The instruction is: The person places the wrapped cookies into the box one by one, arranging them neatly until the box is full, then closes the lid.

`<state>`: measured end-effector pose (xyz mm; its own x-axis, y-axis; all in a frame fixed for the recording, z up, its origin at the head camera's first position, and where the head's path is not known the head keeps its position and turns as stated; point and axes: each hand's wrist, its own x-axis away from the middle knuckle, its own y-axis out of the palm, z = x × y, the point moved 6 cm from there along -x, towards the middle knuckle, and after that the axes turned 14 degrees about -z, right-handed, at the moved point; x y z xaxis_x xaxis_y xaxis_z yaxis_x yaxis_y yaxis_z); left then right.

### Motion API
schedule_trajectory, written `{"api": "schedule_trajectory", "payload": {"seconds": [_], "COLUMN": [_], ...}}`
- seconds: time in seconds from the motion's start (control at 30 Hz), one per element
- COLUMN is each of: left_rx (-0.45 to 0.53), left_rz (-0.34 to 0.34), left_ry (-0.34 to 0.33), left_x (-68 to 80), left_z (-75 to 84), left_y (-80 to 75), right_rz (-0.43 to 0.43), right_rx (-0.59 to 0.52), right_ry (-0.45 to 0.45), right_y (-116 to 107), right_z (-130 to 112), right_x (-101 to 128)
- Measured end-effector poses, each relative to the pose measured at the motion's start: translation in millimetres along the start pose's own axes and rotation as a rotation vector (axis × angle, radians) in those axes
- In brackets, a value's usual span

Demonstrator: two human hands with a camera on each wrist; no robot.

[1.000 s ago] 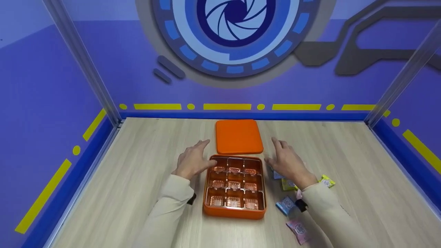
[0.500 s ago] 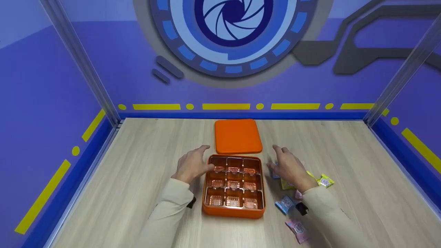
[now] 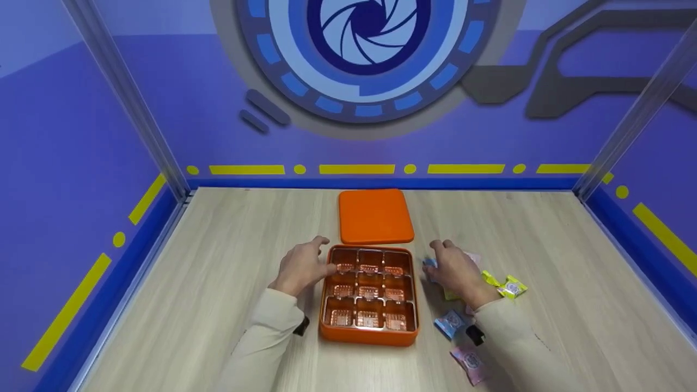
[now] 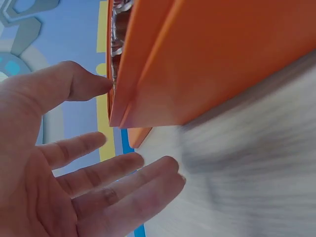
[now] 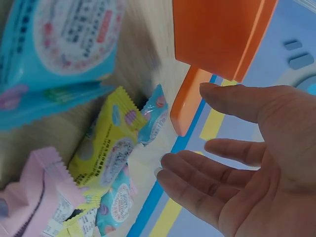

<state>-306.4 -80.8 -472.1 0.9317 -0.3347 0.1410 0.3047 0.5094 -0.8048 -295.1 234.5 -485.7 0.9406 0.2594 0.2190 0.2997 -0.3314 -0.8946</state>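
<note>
Packet (image 5: 106,148), yellow, clear from right wrist, mostly hidden from head, left hand (image 3: 299,267) and right hand (image 3: 456,271) spread, empty.

In the head view the left hand (image 3: 300,267) lies at seven o'clock, its left forearm (image 3: 258,340) pointing to one; the right hand (image 3: 456,271) is at four, its right forearm (image 3: 514,337) pointing to eleven. Seen up close, the left fingers (image 4: 101,175) reach loosely toward two, the left thumb (image 4: 74,88) toward three; the right fingers (image 5: 210,171) reach toward ten, though their exact bend is hard to judge.
</note>
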Motion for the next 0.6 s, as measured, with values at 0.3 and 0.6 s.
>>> {"api": "schedule_trajectory", "payload": {"seconds": [0.3, 0.6], "left_rx": [0.169, 0.376], "left_rz": [-0.093, -0.123], "left_ry": [-0.029, -0.073], "left_x": [4.0, 6.3], "left_z": [-3.8, -8.6], "left_y": [9.3, 17.3], "right_rz": [0.012, -0.016], "right_rx": [0.039, 0.011], "right_ry": [-0.04, -0.023], "right_y": [6.2, 13.2], "right_z": [1.6, 7.4], "right_x": [-2.0, -7.6]}}
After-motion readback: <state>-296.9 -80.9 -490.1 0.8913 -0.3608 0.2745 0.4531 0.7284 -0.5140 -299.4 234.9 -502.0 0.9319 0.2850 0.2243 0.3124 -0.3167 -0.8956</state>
